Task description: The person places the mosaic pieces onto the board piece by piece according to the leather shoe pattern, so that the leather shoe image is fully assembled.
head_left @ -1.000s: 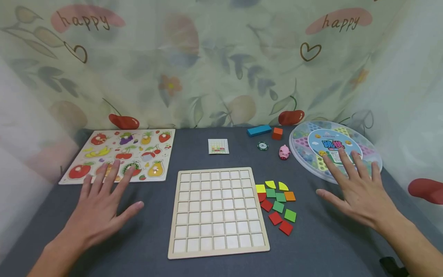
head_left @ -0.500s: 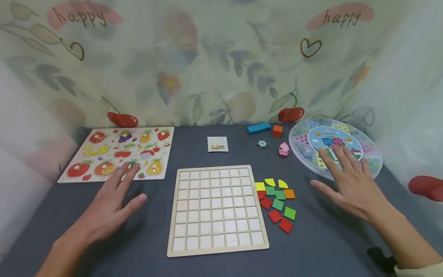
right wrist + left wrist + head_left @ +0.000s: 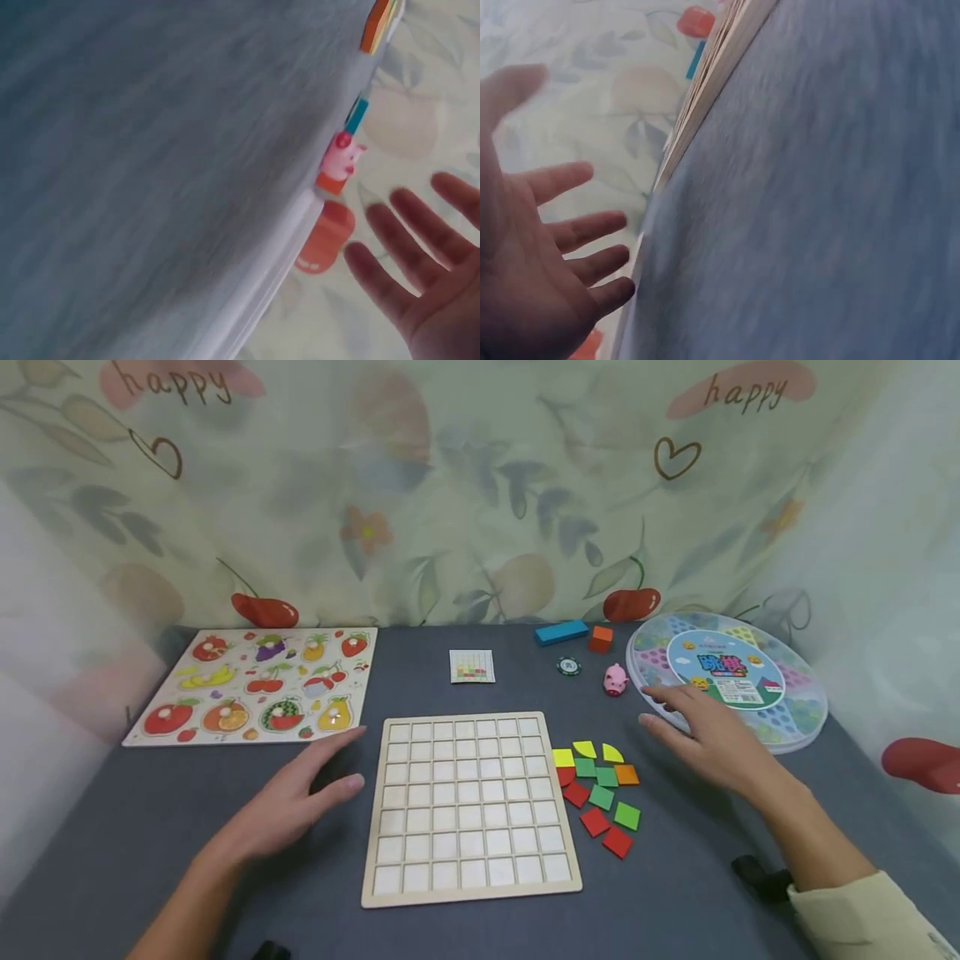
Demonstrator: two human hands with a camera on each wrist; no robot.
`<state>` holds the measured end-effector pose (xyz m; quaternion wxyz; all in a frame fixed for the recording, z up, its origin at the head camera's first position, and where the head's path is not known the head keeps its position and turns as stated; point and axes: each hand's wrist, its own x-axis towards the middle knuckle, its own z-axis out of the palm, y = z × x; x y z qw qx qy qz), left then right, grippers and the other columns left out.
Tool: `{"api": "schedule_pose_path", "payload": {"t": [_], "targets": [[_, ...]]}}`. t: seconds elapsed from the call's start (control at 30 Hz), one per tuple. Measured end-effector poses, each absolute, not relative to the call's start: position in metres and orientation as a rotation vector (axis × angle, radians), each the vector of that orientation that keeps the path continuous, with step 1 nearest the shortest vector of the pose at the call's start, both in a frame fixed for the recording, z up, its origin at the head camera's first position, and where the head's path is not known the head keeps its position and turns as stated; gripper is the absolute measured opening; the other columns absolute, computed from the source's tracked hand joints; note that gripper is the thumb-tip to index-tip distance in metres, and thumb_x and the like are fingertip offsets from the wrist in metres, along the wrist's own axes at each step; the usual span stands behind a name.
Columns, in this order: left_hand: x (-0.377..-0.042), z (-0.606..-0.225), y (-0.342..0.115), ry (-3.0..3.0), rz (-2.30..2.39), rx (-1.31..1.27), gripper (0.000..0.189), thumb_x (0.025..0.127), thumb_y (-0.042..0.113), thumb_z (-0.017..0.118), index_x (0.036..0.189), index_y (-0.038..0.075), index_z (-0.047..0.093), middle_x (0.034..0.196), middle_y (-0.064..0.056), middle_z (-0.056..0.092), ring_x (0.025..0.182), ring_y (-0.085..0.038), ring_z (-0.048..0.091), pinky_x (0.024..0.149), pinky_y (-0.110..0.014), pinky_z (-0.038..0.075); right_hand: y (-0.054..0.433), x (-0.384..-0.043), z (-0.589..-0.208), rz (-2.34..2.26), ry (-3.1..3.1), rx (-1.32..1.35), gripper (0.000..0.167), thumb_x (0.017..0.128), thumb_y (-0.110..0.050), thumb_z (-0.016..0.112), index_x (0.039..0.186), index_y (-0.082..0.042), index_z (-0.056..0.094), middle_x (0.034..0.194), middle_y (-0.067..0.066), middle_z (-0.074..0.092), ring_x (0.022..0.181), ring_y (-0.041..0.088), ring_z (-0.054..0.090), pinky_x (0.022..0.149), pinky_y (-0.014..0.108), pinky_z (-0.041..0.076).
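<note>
A wooden grid board with blank white squares lies in the middle of the table. My left hand hovers just left of it, fingers extended and thumb apart, holding nothing; the left wrist view shows the palm with spread fingers. Beside the board's right edge lie loose flat tiles: several red tiles, green tiles, an orange tile and yellow pieces, some of them quarter-rounds. My right hand is held over the table right of these tiles, in front of the round game box, with nothing in its fingers.
A fruit puzzle board lies back left, a small pattern card back centre. Toward the right stand a blue block, an orange cube, a poker chip, a pink pig figure and a round game box. A patterned curtain hangs behind.
Both hands have moved inward, the left toward the board and the right toward the tiles. They have turned from palm-down, spread poses more onto their sides. The things on the table stay put.
</note>
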<state>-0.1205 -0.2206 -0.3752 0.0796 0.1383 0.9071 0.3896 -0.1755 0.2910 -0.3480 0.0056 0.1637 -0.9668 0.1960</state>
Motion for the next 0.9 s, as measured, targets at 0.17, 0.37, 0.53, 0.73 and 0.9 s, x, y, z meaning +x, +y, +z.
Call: {"api": "schedule_pose_path", "payload": {"t": [0.17, 0.37, 0.53, 0.73, 0.9], "targets": [[-0.123, -0.387, -0.216, 2.678, 1.175, 0.424, 0.072, 0.098, 0.047, 0.068, 0.160, 0.023, 0.039, 0.164, -0.009, 0.039, 0.151, -0.035, 0.034, 0.119, -0.067, 0.026, 0.270, -0.187, -0.353, 0.686, -3.049, 0.651, 0.046, 0.103, -0.032, 0.064, 0.139, -0.003, 0.062, 0.126, 0.014, 0.070, 0.109, 0.029, 0.066, 0.094, 0.054, 0.055], [-0.124, -0.390, -0.209, 2.676, 1.126, 0.467, 0.072, 0.095, 0.043, 0.073, 0.157, 0.022, 0.044, 0.164, -0.012, 0.038, 0.153, -0.039, 0.031, 0.117, -0.069, 0.028, 0.253, -0.202, -0.356, 0.720, -3.115, 0.773, 0.039, 0.099, -0.026, 0.070, 0.132, -0.005, 0.069, 0.117, 0.008, 0.074, 0.103, 0.023, 0.067, 0.094, 0.051, 0.056], [-0.129, -0.390, -0.201, 2.662, 1.020, 0.488, 0.076, 0.092, 0.042, 0.074, 0.158, 0.018, 0.044, 0.169, -0.013, 0.029, 0.158, -0.044, 0.016, 0.116, -0.073, 0.024, 0.247, -0.209, -0.356, 0.701, -3.209, 0.778, 0.037, 0.097, -0.026, 0.073, 0.129, -0.007, 0.072, 0.120, 0.008, 0.074, 0.104, 0.023, 0.066, 0.095, 0.050, 0.055], [-0.130, -0.393, -0.203, 2.657, 0.958, 0.502, 0.081, 0.090, 0.044, 0.077, 0.159, 0.016, 0.043, 0.171, -0.012, 0.024, 0.159, -0.046, 0.007, 0.118, -0.075, 0.018, 0.241, -0.215, -0.355, 0.671, -3.269, 0.833, 0.031, 0.095, -0.022, 0.075, 0.125, -0.012, 0.075, 0.124, 0.009, 0.070, 0.110, 0.026, 0.062, 0.097, 0.050, 0.053], [-0.129, -0.395, -0.208, 2.657, 0.960, 0.507, 0.082, 0.090, 0.044, 0.078, 0.159, 0.016, 0.043, 0.171, -0.011, 0.025, 0.159, -0.045, 0.009, 0.118, -0.074, 0.020, 0.237, -0.219, -0.355, 0.697, -3.304, 0.840, 0.021, 0.095, -0.019, 0.074, 0.116, -0.015, 0.077, 0.118, 0.007, 0.069, 0.107, 0.024, 0.059, 0.092, 0.043, 0.052]]}}
